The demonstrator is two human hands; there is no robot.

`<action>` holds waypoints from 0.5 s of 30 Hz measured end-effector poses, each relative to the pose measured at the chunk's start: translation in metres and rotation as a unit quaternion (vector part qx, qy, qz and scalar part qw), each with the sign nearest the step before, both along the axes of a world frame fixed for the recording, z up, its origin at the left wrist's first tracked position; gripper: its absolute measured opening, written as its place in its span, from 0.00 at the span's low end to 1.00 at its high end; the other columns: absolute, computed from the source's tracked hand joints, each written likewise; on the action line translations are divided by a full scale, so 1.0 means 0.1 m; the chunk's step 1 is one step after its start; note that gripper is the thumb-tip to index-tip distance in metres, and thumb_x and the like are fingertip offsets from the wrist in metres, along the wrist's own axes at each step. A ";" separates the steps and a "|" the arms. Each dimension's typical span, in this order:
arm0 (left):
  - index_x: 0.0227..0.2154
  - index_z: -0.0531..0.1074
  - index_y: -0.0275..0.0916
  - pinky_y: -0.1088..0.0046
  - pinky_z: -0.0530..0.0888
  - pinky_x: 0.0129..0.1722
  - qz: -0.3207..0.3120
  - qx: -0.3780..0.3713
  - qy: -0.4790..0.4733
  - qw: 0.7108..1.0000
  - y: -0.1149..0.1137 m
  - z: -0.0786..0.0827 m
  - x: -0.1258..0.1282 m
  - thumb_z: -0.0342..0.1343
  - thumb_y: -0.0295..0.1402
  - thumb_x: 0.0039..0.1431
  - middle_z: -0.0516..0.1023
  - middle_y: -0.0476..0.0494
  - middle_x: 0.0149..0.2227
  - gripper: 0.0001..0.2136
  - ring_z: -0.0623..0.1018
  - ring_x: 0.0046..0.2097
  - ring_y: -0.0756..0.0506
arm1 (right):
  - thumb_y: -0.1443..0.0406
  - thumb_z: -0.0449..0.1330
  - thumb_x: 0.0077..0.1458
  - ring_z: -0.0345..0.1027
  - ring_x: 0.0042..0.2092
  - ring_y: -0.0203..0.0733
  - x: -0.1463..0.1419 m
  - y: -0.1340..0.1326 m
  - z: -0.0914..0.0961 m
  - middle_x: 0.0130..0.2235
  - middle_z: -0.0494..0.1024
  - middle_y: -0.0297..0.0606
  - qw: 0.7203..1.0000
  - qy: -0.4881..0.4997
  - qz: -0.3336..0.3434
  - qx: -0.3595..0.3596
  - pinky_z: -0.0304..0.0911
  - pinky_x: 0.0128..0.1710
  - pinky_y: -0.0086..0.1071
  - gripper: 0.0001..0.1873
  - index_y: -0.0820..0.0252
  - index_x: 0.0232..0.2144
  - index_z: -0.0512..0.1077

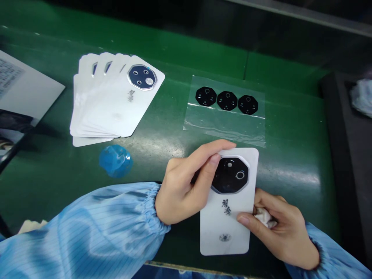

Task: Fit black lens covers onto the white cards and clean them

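A white phone back cover (241, 228) with dark lettering is held upright between my two hands. Near its top sits a black octagonal camera lens panel (231, 178) inside a silver frame. My left hand (188, 182) is closed on the cover's upper left side, its thumb tip at the frame's edge and the index finger along the top edge. On the right edge, my right hand (279, 228) pinches the cover with the thumb on the front. A crumpled white cloth (264, 217) is tucked in that same hand. The cover's back side is hidden.
Fanned white back covers (116, 112) lie at the back left. A clear film sheet (223, 126) carries three black octagonal lens panels (227, 100). A crumpled blue film piece (115, 161) lies left of my hand. A dark tray (343, 155) stands right; a printed sheet (31, 85) sits left.
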State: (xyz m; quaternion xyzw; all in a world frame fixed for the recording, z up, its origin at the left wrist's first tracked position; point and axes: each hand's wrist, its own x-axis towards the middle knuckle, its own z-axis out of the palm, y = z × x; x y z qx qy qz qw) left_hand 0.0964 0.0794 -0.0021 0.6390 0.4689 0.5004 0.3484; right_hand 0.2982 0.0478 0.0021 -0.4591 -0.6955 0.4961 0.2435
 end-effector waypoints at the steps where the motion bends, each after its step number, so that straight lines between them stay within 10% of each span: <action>1: 0.47 0.72 0.37 0.82 0.68 0.19 -0.001 0.001 0.000 1.000 0.00 0.00 0.00 0.48 0.24 0.64 0.79 0.51 0.33 0.12 0.68 0.20 0.58 | 0.65 0.61 0.57 0.53 0.19 0.26 0.00 0.00 0.00 0.20 0.62 0.23 1.000 0.001 0.000 -0.002 0.47 0.16 0.23 0.08 0.57 0.27 0.66; 15: 0.47 0.72 0.41 0.78 0.75 0.27 -0.015 -0.030 -0.001 0.999 0.01 0.02 -0.01 0.47 0.25 0.65 0.80 0.50 0.40 0.12 0.76 0.27 0.54 | 0.65 0.61 0.57 0.53 0.18 0.27 -0.01 0.01 0.01 0.19 0.62 0.25 1.000 0.005 -0.003 -0.008 0.47 0.15 0.24 0.10 0.58 0.25 0.66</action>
